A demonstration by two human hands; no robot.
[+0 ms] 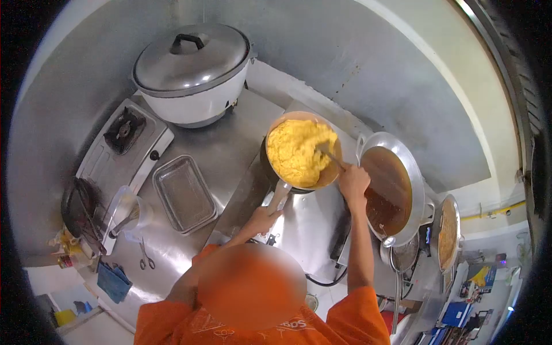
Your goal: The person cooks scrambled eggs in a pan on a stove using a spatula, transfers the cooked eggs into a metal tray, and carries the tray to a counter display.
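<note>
A frying pan (333, 173) with a tan inside sits over a burner in the middle of the view. Soft yellow food (296, 152) that looks like scrambled egg fills most of it. My left hand (264, 219) is wrapped around the pan's handle (280, 196), which points towards me. In my right hand (354, 183) is the handle of a spatula (332, 155), held at the pan's right rim. The spatula's head lies against the yellow food and is partly hidden by it.
Right of the pan stands a large metal pot (422, 198) of brown liquid, close to my right forearm. A big lidded rice cooker (192, 106) is at the back left. A metal tray (185, 195), portable stove (129, 144), clear jug (129, 207) and scissors (147, 259) lie left.
</note>
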